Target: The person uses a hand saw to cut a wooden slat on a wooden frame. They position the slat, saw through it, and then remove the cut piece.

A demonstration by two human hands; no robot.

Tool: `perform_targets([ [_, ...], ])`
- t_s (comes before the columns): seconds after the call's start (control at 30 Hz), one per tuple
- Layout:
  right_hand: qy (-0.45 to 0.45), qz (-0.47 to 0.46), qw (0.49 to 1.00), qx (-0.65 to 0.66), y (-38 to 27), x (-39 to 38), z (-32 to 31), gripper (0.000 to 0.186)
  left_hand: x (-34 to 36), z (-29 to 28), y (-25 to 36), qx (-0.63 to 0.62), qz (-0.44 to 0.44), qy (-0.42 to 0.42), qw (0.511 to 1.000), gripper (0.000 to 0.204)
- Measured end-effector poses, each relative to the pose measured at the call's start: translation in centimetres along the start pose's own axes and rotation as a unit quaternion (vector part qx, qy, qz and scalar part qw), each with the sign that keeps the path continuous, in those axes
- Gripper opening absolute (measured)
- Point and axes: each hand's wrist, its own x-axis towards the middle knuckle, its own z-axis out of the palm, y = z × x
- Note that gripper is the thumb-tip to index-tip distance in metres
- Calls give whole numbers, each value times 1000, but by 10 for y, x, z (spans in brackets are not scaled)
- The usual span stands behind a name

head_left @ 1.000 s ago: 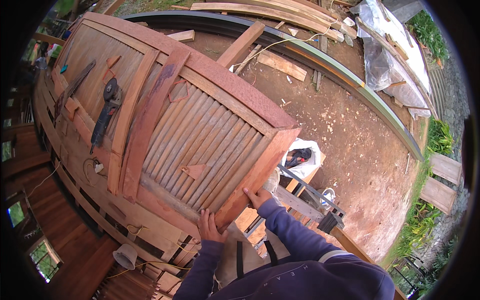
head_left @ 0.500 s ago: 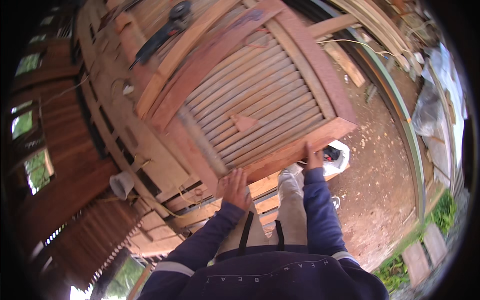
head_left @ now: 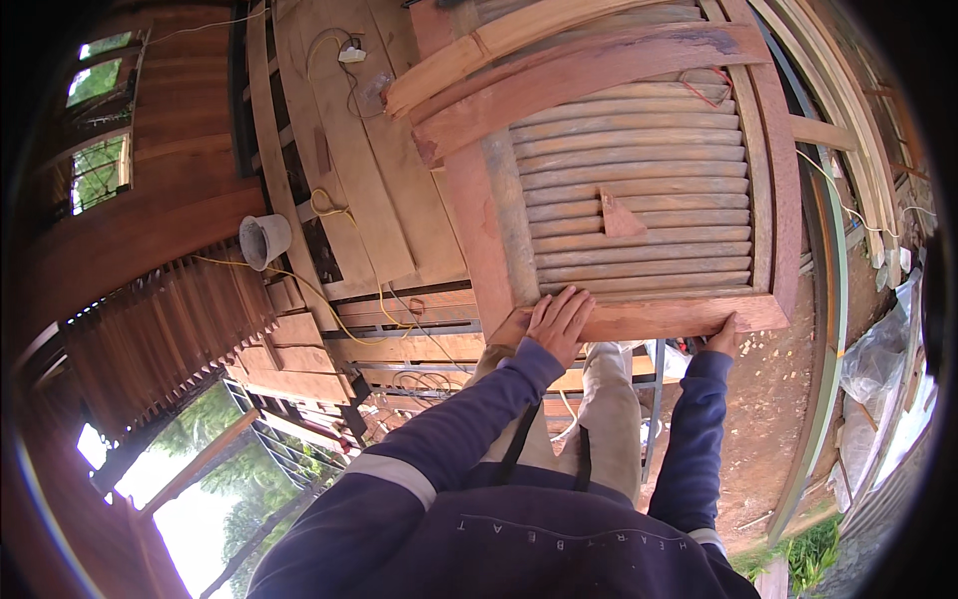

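Note:
A louvered wooden panel [head_left: 639, 175], with horizontal slats in a reddish frame, lies in front of me. My left hand [head_left: 561, 321] rests on its near rail toward the left corner, fingers lying flat over the wood. Close to the right corner, my right hand [head_left: 725, 337] is closed on the same rail, the thumb side showing and the other fingers partly hidden beneath it. A small triangular wood offcut [head_left: 621, 216] sits on the slats. Across the panel's far part lies a reddish board [head_left: 589, 82], beside a paler curved-looking strip [head_left: 509, 38].
Planks [head_left: 349, 200] form a surface at left, with a yellow cord [head_left: 334, 309] trailing over it. A pale bucket [head_left: 264, 242] stands farther left. Long timbers [head_left: 833, 90] and a green-edged beam [head_left: 823, 329] run along the right. Plastic sheeting [head_left: 873, 369] lies beyond.
My view has turned, so the panel appears straighter and farther right. Both hands sit slightly farther right along the near rail. The angle grinder at upper left has gone out of view.

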Motion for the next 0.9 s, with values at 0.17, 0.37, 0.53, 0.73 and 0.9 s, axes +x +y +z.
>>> perform_targets([
  [0.17, -27, -5, 1000, -3, 2, 2, -6, 72, 7, -5, 4, -30, -3, 8, 1000, 76],
  [0.37, -45, -104, 993, 16, 21, 8, -4, 55, 8, 1, 5, -18, 10, 10, 1000, 79],
  [0.53, -25, -180, 981, -63, 22, 7, -5, 52, 10, 2, 9, -7, 17, -8, 1000, 82],
  [0.73, -28, -151, 977, -150, 8, -4, -6, 61, 6, 0, 14, 6, -2, -24, 1000, 83],
  [0.9, -28, -162, 974, -156, 0, -15, -2, 66, 3, 4, 9, 6, 11, -17, 1000, 81],
])
